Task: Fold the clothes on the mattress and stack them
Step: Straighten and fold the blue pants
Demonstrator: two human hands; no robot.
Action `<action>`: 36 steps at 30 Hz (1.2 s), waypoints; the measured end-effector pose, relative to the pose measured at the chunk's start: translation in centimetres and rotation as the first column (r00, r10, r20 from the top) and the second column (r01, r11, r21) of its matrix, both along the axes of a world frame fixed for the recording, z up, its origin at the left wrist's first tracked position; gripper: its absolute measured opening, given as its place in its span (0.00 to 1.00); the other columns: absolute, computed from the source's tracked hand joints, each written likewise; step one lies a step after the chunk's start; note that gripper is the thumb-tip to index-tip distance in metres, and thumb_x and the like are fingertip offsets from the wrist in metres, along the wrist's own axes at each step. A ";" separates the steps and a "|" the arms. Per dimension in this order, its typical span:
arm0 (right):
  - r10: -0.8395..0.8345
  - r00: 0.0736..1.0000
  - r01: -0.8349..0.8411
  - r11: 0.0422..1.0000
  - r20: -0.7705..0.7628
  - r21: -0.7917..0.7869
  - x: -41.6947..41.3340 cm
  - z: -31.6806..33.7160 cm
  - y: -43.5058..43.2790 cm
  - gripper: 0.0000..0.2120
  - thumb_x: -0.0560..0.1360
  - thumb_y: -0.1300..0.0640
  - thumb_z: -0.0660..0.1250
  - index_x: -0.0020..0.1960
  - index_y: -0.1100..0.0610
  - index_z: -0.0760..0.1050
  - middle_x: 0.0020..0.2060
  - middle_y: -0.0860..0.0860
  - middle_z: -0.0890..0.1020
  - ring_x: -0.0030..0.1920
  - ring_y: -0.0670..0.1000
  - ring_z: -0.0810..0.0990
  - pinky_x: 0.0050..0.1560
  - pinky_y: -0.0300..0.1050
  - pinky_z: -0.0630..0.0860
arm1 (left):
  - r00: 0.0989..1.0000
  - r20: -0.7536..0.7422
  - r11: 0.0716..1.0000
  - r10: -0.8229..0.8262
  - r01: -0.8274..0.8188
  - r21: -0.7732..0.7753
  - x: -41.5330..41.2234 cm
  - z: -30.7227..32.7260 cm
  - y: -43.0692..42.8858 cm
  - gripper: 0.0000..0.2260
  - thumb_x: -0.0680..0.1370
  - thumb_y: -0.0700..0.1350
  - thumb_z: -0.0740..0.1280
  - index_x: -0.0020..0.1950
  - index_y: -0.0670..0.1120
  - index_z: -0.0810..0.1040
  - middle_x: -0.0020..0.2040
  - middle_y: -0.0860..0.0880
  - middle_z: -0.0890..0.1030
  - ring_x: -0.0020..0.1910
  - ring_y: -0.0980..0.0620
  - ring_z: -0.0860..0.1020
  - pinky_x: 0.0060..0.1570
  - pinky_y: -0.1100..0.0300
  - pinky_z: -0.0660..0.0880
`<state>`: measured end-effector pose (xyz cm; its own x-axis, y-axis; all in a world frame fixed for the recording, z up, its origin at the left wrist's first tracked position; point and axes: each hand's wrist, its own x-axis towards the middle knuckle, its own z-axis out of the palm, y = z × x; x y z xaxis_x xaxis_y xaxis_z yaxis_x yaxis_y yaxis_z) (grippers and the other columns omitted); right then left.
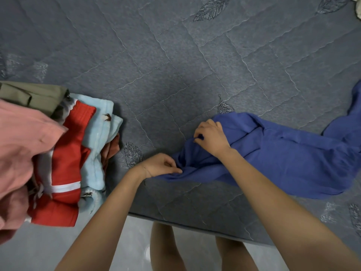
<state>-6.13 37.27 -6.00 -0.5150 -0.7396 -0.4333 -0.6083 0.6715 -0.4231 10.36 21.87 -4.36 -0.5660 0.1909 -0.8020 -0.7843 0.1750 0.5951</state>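
Hands (162, 165) (210, 136) pinch blue garment (283, 153), cut off rightward

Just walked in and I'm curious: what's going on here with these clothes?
A person stands at the edge of the mattress, working on a rumpled blue garment. The left hand pinches its near edge; the right hand grips a fold farther in. It is not yet folded. A pile of other clothes lies to the left.
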 end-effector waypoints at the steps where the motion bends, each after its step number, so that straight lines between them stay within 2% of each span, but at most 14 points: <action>1: -0.074 0.997 0.076 0.996 0.030 -0.045 -0.1 0.1 -0.4 0.05 0.76 0.55 0.69 0.48 0.55 0.83 0.51 0.51 0.79 0.57 0.54 0.71 0.57 0.45 0.62 | 0.996 0.013 0.996 -0.085 0.084 0.018 0.4 0.1 0.0 0.11 0.75 0.46 0.73 0.33 0.47 0.80 0.30 0.53 0.78 0.33 0.60 0.73 0.39 0.66 0.70; 4: -0.287 0.951 0.304 0.935 0.115 -0.183 -0.5 1.0 -2.1 0.05 0.75 0.58 0.71 0.45 0.58 0.84 0.49 0.53 0.80 0.55 0.56 0.71 0.56 0.45 0.68 | 0.958 0.073 0.957 -0.278 0.283 -0.066 1.5 -0.4 0.3 0.12 0.74 0.50 0.73 0.33 0.47 0.80 0.30 0.53 0.78 0.33 0.55 0.76 0.36 0.63 0.72; 6: -0.343 0.932 0.360 0.914 0.119 -0.186 -0.9 1.4 -3.3 0.07 0.77 0.56 0.70 0.46 0.59 0.85 0.49 0.53 0.80 0.54 0.55 0.71 0.54 0.40 0.66 | 0.954 0.142 0.930 -0.263 0.290 -0.228 1.6 -0.9 0.5 0.14 0.75 0.54 0.71 0.35 0.46 0.79 0.32 0.52 0.80 0.34 0.51 0.79 0.36 0.60 0.74; 8: -0.347 0.930 0.363 0.916 0.121 -0.167 -1.2 1.4 -4.0 0.09 0.78 0.55 0.68 0.50 0.59 0.85 0.51 0.54 0.79 0.56 0.55 0.71 0.54 0.36 0.63 | 0.988 0.069 0.833 -0.142 0.157 -0.530 1.4 -1.2 0.5 0.14 0.75 0.57 0.69 0.39 0.47 0.75 0.37 0.51 0.79 0.39 0.49 0.79 0.35 0.58 0.71; 10: -0.368 0.919 0.389 0.905 0.140 -0.172 -1.2 1.2 -4.1 0.10 0.80 0.56 0.66 0.55 0.59 0.83 0.54 0.55 0.78 0.58 0.56 0.71 0.56 0.33 0.61 | 0.993 -0.120 0.717 0.013 -0.093 -0.690 1.0 -1.2 0.8 0.15 0.75 0.57 0.70 0.45 0.48 0.70 0.42 0.51 0.76 0.42 0.48 0.76 0.35 0.57 0.67; 12: -0.426 0.898 0.440 0.873 0.110 -0.210 -0.8 1.0 -3.5 0.12 0.80 0.58 0.66 0.61 0.58 0.80 0.55 0.55 0.78 0.59 0.56 0.71 0.58 0.32 0.60 | 0.958 -0.262 0.707 0.115 -0.264 -0.655 0.3 -1.4 1.1 0.18 0.74 0.55 0.71 0.55 0.47 0.70 0.51 0.47 0.75 0.49 0.47 0.75 0.42 0.53 0.72; 14: -0.426 0.902 0.429 0.872 0.065 -0.237 -0.4 0.8 -2.5 0.14 0.78 0.60 0.68 0.63 0.57 0.79 0.57 0.54 0.78 0.60 0.56 0.72 0.62 0.37 0.63 | 0.936 -0.314 0.771 0.156 -0.314 -0.554 -0.7 -1.9 1.1 0.26 0.74 0.50 0.72 0.69 0.45 0.68 0.62 0.44 0.74 0.60 0.45 0.72 0.57 0.48 0.73; 17: -0.203 0.973 0.217 0.965 0.106 -0.148 0.0 0.0 -1.1 0.24 0.73 0.58 0.72 0.69 0.51 0.74 0.64 0.51 0.75 0.67 0.55 0.69 0.69 0.48 0.62 | 0.890 -0.380 0.814 0.251 -0.407 -0.414 -1.7 -2.3 0.4 0.28 0.76 0.41 0.70 0.74 0.44 0.64 0.68 0.44 0.73 0.67 0.46 0.71 0.66 0.51 0.69; 20: -0.019 0.991 0.019 1.000 0.132 0.003 0.6 -0.9 -0.4 0.38 0.71 0.54 0.73 0.77 0.47 0.61 0.73 0.50 0.64 0.75 0.54 0.57 0.75 0.50 0.51 | 0.881 -0.411 0.785 0.233 -0.420 -0.455 -1.7 -2.7 -0.5 0.21 0.77 0.37 0.65 0.69 0.45 0.66 0.59 0.45 0.77 0.56 0.47 0.76 0.53 0.57 0.72; 22: -0.041 0.995 0.041 0.999 0.086 0.007 1.1 -1.3 -0.5 0.40 0.71 0.55 0.73 0.78 0.47 0.58 0.75 0.51 0.62 0.75 0.54 0.56 0.75 0.50 0.50 | 0.877 -0.428 0.748 0.220 -0.433 -0.503 -1.5 -2.8 -1.3 0.13 0.78 0.37 0.65 0.61 0.43 0.69 0.47 0.48 0.76 0.44 0.51 0.75 0.44 0.59 0.69; 27: -0.093 0.994 0.080 0.981 -0.065 -0.178 1.5 -1.7 -2.1 0.25 0.74 0.58 0.71 0.70 0.49 0.73 0.68 0.52 0.73 0.68 0.55 0.68 0.67 0.49 0.57 | 0.842 -0.434 0.732 0.320 -0.511 -0.451 -1.2 -3.0 -2.4 0.02 0.77 0.36 0.67 0.45 0.39 0.76 0.37 0.46 0.77 0.38 0.52 0.74 0.37 0.66 0.68; 31: -0.119 0.991 0.094 0.945 -0.065 -0.312 0.9 -1.2 -3.5 0.04 0.74 0.53 0.73 0.47 0.51 0.85 0.53 0.47 0.83 0.59 0.52 0.76 0.61 0.48 0.58 | 0.805 -0.459 0.703 0.377 -0.571 -0.424 -1.3 -3.0 -2.8 0.04 0.78 0.37 0.66 0.44 0.42 0.78 0.41 0.47 0.79 0.41 0.53 0.75 0.43 0.62 0.70; 33: -0.157 0.983 0.178 0.931 0.092 -0.319 0.6 -0.8 -4.3 0.03 0.74 0.53 0.73 0.44 0.52 0.85 0.46 0.46 0.85 0.52 0.50 0.80 0.61 0.48 0.66 | 0.807 -0.489 0.715 0.330 -0.552 -0.429 -1.3 -2.9 -2.6 0.04 0.78 0.43 0.68 0.51 0.43 0.78 0.47 0.47 0.78 0.48 0.52 0.75 0.48 0.66 0.70; 36: -0.242 0.891 0.344 0.912 0.383 -0.224 -0.3 -0.2 -5.2 0.03 0.75 0.54 0.72 0.44 0.51 0.85 0.43 0.43 0.85 0.48 0.45 0.82 0.55 0.47 0.76 | 0.877 -0.438 0.781 0.199 -0.412 -0.470 -1.5 -2.6 -2.0 0.20 0.72 0.55 0.74 0.57 0.46 0.74 0.52 0.50 0.75 0.53 0.53 0.70 0.50 0.61 0.68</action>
<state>-6.41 32.10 -6.18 -0.5857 -0.6934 -0.4197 -0.1864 0.6191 -0.7628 8.88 19.88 -6.98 -0.7744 -0.4384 -0.4563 -0.6115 0.3332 0.7177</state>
